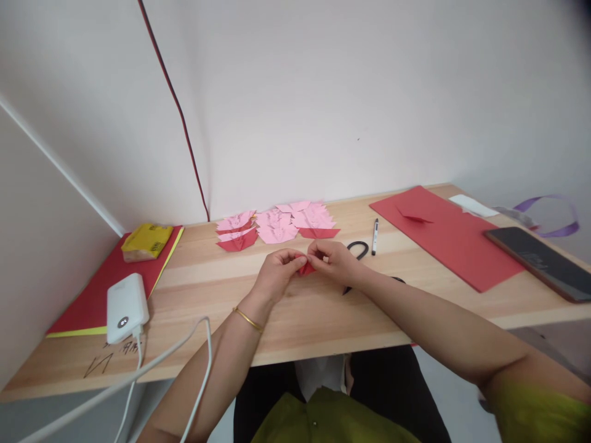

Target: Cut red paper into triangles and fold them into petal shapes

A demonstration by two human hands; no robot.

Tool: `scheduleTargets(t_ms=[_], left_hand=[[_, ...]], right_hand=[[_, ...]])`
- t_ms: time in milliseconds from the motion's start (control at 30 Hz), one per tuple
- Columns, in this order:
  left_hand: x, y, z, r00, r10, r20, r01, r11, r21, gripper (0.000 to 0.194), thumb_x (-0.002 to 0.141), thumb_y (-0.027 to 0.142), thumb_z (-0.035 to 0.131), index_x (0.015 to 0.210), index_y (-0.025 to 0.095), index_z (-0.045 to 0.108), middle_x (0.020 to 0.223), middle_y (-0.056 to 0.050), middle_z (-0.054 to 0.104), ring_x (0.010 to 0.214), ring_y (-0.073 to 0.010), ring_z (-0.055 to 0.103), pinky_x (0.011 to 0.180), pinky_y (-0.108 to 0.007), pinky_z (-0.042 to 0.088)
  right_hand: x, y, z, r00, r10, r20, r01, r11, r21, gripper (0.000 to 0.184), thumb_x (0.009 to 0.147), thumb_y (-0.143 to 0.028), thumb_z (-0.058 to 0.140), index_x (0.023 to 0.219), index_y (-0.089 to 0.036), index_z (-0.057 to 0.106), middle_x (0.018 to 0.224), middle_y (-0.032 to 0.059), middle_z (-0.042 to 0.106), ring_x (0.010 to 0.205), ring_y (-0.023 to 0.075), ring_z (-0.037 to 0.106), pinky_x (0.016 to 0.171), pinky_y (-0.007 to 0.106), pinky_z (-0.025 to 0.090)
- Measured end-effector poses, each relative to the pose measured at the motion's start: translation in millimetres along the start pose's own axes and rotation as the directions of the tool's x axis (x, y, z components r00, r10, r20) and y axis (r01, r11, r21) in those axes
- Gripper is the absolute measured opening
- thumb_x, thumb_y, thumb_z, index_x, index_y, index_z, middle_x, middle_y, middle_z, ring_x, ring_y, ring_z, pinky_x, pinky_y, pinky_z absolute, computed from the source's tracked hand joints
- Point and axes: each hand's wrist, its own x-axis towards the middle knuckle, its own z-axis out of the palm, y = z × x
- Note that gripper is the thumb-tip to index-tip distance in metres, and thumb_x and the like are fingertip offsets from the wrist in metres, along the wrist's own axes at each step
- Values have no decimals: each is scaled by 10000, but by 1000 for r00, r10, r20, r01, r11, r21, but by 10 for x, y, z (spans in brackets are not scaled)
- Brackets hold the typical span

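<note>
A small folded piece of red paper (305, 268) is pinched between both hands above the middle of the wooden table (221, 332). My left hand (278, 271) grips its left side with thumb and fingers; my right hand (336, 261) pinches the right side. Most of the paper is hidden by the fingers. Just behind the hands lie rows of folded pink paper pieces (276, 225), with a few red folded ones (237, 240) at their front. Black-handled scissors (358, 248) lie partly under my right wrist.
A pen (375, 237) lies right of the scissors. Red paper sheets (443, 240), a loose folded red piece (415, 218) and a phone (545, 261) are at the right. At the left sit a white power bank (127, 307) with a cable and a yellow packet (146, 242) on dark red paper.
</note>
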Motion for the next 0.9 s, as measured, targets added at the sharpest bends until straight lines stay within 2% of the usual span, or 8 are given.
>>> scheduleTargets(t_ms=[167,333,400,467,533,600,733,900], left_hand=[[0,-23,9,999,25,-38,-23,998,51,156,637,255,707,683,120,644,587,-18,610,566,-106,532,588,-242,394],[-8,-10,4,997,65,-38,-59,988,141,164,688,288,682,681,127,654,613,-13,611,606,-109,533,626,-241,409],[-6,-5,5,998,55,-30,-52,993,105,195,697,316,687,673,126,650,615,-9,605,602,-104,526,629,-238,414],[-3,-2,6,1000,25,-17,-25,1000,1,226,681,338,709,661,126,637,607,-5,596,589,-103,526,635,-247,430],[-2,0,6,1000,-6,9,7,995,-100,269,677,379,714,658,125,626,617,-15,603,593,-116,546,650,-272,455],[-7,3,3,999,-29,41,34,991,-133,310,703,429,683,693,123,636,670,-40,630,626,-137,577,664,-297,472],[-24,10,-1,991,-110,80,110,994,11,308,652,363,738,831,121,675,780,-64,669,647,-141,609,659,-292,475],[-25,7,-5,992,-121,21,119,990,73,263,606,301,762,766,115,668,667,-37,647,561,-110,582,579,-245,438]], right_hand=[[-9,-12,2,999,-42,20,43,997,-59,110,796,-212,513,689,-186,517,649,13,569,572,118,476,536,241,367],[-1,-10,-9,998,-52,46,55,996,-63,100,798,-209,498,701,-187,508,662,12,557,578,118,464,548,246,363],[2,-8,-20,997,-57,46,59,997,-47,107,811,-219,488,708,-189,496,653,5,537,578,117,454,549,242,361],[5,-9,-33,997,-56,51,57,998,-17,118,826,-235,478,716,-191,481,645,-4,512,574,112,442,541,236,353],[8,-13,-45,997,-49,59,48,999,13,126,838,-252,468,727,-191,472,640,-11,494,564,106,428,531,231,343],[14,-14,-49,998,-40,52,38,999,27,134,844,-267,462,734,-191,466,632,-15,485,551,103,415,522,231,336],[26,-7,-35,1000,-17,-1,17,1000,-6,154,843,-276,464,711,-197,447,611,-15,484,541,108,413,516,238,327],[15,-21,-41,1000,-5,3,5,999,33,189,878,-314,440,735,-194,471,640,-4,513,576,123,452,552,252,356]])
